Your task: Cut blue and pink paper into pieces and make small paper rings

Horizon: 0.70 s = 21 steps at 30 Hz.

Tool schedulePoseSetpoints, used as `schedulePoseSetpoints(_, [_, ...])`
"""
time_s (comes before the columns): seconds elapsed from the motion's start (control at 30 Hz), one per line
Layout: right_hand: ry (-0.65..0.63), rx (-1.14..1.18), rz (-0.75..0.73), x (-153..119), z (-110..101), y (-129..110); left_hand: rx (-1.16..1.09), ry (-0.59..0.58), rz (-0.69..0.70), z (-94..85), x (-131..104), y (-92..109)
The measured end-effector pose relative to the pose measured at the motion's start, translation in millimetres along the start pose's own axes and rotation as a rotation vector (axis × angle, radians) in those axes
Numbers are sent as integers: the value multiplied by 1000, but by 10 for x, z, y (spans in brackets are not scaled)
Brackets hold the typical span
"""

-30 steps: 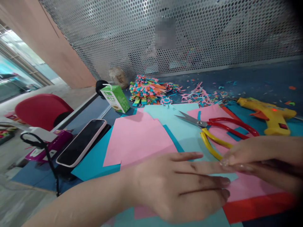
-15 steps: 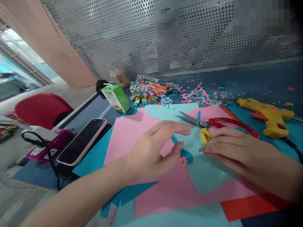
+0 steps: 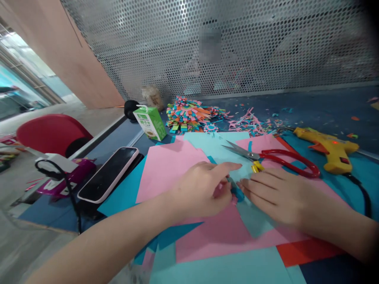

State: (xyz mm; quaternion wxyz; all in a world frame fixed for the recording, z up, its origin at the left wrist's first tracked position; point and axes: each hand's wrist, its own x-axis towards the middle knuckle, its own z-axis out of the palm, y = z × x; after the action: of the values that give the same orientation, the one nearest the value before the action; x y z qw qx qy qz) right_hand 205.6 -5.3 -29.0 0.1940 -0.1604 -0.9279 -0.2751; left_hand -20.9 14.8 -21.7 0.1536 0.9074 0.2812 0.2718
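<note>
My left hand [image 3: 207, 190] is closed at the thumb and curled fingers on a small blue paper strip [image 3: 236, 191], its index finger stretched out above. A scrap of pink paper [image 3: 234, 199] shows beside the strip. My right hand [image 3: 276, 193] lies low over the light blue paper [image 3: 254, 221], fingers pressed together and tips beside the strip; its thumb is hidden, as is anything beneath the fingers. Just beyond it, red-handled scissors [image 3: 251, 154] lie with blades pointing left. Small yellow pieces [image 3: 257, 166] sit between scissors and right hand.
Pink sheets [image 3: 166, 165] overlap blue ones under my hands. A yellow glue gun [image 3: 328, 148] with a cord lies right. At left are a phone [image 3: 108, 173] and a green drink carton [image 3: 150, 123]. A fringed paper pile [image 3: 188, 114] and paper scraps [image 3: 251, 123] lie before the perforated metal panel [image 3: 148, 47].
My left hand has gone from spread thumb and fingers to curled around the blue strip. My right hand has shifted left, its fingertips nearer the strip. The view has moved slightly.
</note>
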Motion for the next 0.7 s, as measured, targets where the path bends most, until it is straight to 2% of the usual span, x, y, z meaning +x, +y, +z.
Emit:
schedulePoseSetpoints(0.17, [-7, -77, -46, 27, 6, -24, -95, -37, -158, -8, 36, -18])
schedulePoseSetpoints(0.33, [-8, -11, 152, -35, 8, 87, -168, -47, -225, -34, 64, -36])
schedulePoseSetpoints(0.47, [-16, 98, 235, -81, 11, 99, -143, -68, -124, -6, 57, -82])
schedulePoseSetpoints(0.6, [-10, 185, 162, -84, 58, 51, -76, -86, 7, 25, 57, -99])
schedulePoseSetpoints(0.7, [-17, 238, 112, -93, 130, 51, 1, -69, 27, 1, 69, -83])
